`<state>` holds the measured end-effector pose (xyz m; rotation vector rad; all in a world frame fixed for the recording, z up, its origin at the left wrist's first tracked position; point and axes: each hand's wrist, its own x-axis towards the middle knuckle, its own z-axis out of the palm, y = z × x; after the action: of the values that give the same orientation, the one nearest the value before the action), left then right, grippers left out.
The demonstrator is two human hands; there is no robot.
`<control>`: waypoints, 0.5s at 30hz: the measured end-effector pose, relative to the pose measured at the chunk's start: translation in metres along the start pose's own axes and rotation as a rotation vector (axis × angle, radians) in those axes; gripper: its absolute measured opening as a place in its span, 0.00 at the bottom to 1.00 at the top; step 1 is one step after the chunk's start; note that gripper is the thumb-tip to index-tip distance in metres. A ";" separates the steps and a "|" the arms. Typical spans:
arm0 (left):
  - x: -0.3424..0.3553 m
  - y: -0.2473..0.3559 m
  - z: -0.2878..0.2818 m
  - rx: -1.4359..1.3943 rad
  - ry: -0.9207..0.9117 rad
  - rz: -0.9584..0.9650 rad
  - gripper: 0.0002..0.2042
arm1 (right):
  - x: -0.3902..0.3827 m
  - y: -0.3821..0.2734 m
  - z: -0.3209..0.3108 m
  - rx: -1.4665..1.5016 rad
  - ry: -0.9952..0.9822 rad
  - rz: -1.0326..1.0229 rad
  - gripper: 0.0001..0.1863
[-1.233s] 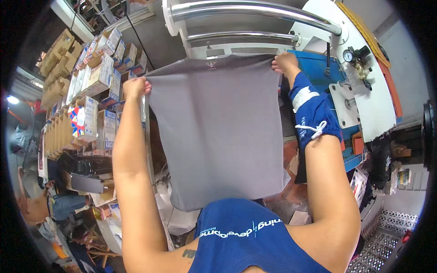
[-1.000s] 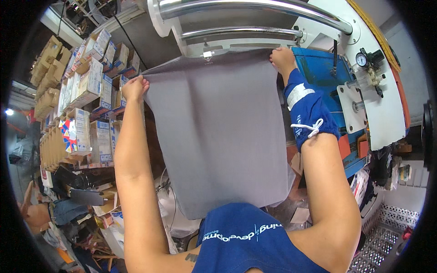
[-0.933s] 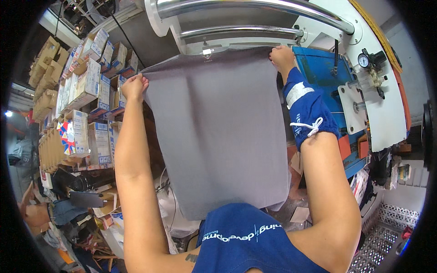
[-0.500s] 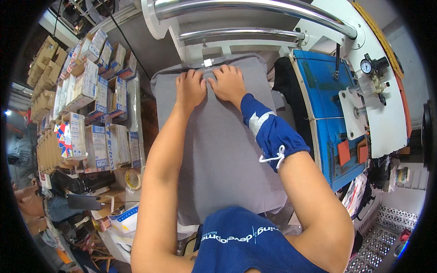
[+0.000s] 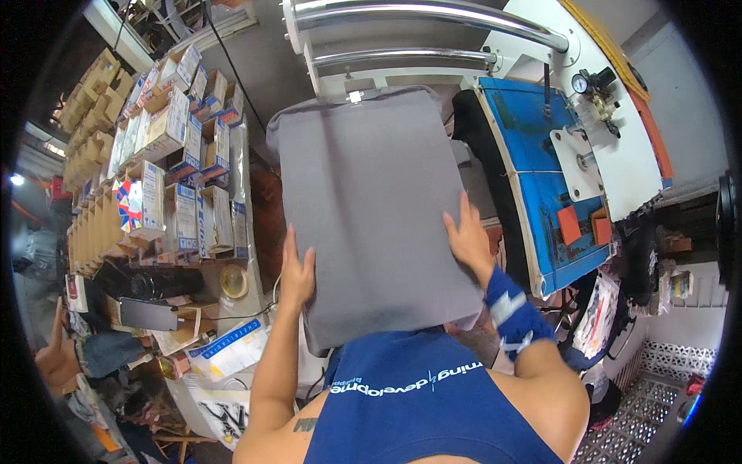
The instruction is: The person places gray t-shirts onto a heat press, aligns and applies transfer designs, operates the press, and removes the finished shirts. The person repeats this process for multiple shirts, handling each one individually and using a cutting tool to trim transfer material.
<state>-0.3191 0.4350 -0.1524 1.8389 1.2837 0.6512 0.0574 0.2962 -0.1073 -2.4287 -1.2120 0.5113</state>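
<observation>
Shirt [image 5: 379,224] draped, faint crease [image 5: 333,178] remaining; left hand [image 5: 297,277], right hand [image 5: 471,244] spread wide at the covered board's side edges

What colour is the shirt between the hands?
The shirt is grey, clearest in the head view.

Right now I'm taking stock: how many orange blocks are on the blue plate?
2: one orange block low on the blue plate, the other to its right. The white bracket may hide more.

L hand [image 5: 296,278], R hand [image 5: 471,243], fingers [image 5: 291,243] fwd, thumbs [image 5: 309,261] out
</observation>
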 end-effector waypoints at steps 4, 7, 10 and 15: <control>-0.065 -0.049 0.000 -1.119 -0.168 -0.786 0.28 | -0.051 0.052 0.005 0.648 -0.198 0.282 0.38; -0.091 -0.069 -0.019 -1.004 -0.289 -0.733 0.28 | -0.050 0.098 0.008 1.473 -0.535 0.552 0.33; -0.108 -0.079 -0.044 -1.075 -0.103 -0.555 0.21 | -0.055 0.140 -0.001 1.303 -0.336 0.474 0.25; -0.125 -0.093 -0.060 -1.092 -0.057 -0.520 0.19 | -0.081 0.173 -0.016 1.458 -0.238 0.536 0.18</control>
<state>-0.4595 0.3535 -0.1925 0.6022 0.9772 0.7704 0.1361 0.1315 -0.1649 -1.3186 0.0061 1.2679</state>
